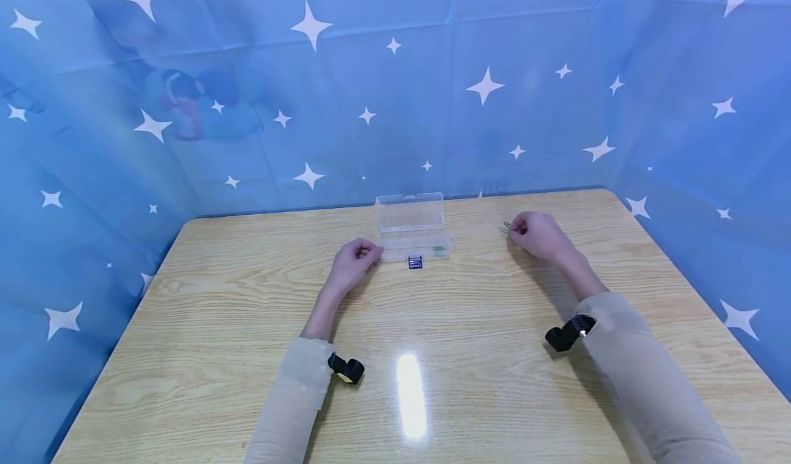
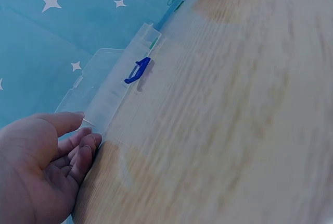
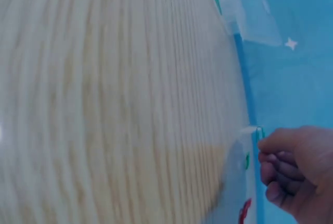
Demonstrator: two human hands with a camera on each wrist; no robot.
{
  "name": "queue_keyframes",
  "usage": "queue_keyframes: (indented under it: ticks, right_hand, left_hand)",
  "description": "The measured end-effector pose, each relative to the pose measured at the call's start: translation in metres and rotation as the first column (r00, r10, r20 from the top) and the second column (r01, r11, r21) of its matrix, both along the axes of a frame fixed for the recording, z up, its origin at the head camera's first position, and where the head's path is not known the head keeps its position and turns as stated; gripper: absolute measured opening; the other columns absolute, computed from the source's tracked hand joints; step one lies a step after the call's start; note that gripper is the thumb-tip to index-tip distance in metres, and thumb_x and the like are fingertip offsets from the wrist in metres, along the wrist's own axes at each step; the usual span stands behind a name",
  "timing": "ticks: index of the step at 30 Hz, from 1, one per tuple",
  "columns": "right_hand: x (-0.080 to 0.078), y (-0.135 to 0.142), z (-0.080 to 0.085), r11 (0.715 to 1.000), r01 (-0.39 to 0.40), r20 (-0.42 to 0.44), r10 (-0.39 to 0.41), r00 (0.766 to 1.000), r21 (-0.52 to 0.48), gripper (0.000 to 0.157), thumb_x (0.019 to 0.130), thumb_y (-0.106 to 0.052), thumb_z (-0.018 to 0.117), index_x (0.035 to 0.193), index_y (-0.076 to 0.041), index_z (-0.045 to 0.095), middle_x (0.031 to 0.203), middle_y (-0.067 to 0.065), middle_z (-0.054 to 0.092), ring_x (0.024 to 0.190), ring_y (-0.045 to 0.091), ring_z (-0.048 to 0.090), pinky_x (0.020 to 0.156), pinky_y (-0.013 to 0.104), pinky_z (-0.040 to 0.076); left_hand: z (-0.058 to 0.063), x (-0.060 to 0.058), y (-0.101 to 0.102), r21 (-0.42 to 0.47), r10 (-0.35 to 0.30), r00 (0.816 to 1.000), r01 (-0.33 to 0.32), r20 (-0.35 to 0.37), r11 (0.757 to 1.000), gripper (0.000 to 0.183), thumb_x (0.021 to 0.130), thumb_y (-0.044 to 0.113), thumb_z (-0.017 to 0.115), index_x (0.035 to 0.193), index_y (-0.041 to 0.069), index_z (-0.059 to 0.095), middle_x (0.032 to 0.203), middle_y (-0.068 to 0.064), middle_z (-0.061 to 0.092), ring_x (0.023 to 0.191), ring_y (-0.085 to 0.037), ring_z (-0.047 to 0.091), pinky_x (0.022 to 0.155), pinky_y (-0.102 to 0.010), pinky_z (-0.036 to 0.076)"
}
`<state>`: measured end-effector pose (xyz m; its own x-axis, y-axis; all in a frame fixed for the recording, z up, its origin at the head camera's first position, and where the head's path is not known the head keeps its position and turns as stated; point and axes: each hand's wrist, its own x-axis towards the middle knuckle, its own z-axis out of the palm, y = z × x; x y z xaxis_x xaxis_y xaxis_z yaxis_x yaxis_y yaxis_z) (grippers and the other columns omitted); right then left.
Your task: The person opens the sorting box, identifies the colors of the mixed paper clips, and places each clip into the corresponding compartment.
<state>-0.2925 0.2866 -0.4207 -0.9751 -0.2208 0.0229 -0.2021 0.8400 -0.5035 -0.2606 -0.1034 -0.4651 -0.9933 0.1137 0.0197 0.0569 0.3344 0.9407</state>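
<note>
Head view puts a clear plastic compartment box [image 1: 410, 239] at the far side of the bench [image 1: 482, 333], between the two hands and near the starred blue backdrop [image 1: 383, 134]. Its lid [image 1: 410, 213] tilts up and back, which leaves the compartments reachable from above, and a blue latch [image 2: 137, 71] juts from the front wall, apparently swung down so that the lid can stand raised. A green piece [image 1: 439, 250], probably a paper clip, lies in the box's near right part.

The left hand [image 1: 355, 266] has its thumb and curled fingers about the near left corner of the box with little gap between them, a light hold that likely stops so light a box from sliding; how hard they press I cannot tell.

The right hand [image 1: 536, 236], well apart from the box, pinches a thin green paper clip [image 3: 261, 133] between thumb and fingertip, the other fingers folded inward; a narrow wire loop suits such a tip grip. Just beside that hand lie a green loop [image 3: 247, 160] and a red piece [image 3: 244, 211], too blurred to name surely.
</note>
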Motion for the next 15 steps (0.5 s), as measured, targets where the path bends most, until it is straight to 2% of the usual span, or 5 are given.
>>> queue_keyframes:
  ticks: [11,15]
  right_hand:
    - [0.004,-0.022,0.012,0.998,-0.055,-0.028,0.054,0.998,-0.014,0.016,0.098,-0.007,0.058,0.104,0.006,0.066,0.093,0.017,0.067,0.081,0.025,0.062,0.072,0.038,0.051]
    - [0.004,-0.032,0.013,0.996,-0.083,-0.051,0.082,0.995,-0.021,0.015,0.097,-0.005,0.059,0.102,0.006,0.066,0.091,0.016,0.068,0.081,0.025,0.064,0.073,0.039,0.052]
  left_hand:
    - [0.001,0.0,0.001,-0.026,0.012,1.0,-0.011,0.007,1.0,0.023,0.102,0.023,0.063,0.104,0.001,0.067,0.088,-0.008,0.065,0.078,-0.017,0.063,0.071,-0.027,0.05]
    - [0.0,0.0,0.0,-0.02,0.006,1.0,-0.006,-0.012,1.0,0.022,0.102,0.023,0.064,0.103,0.001,0.067,0.087,-0.008,0.065,0.078,-0.018,0.063,0.071,-0.028,0.051]
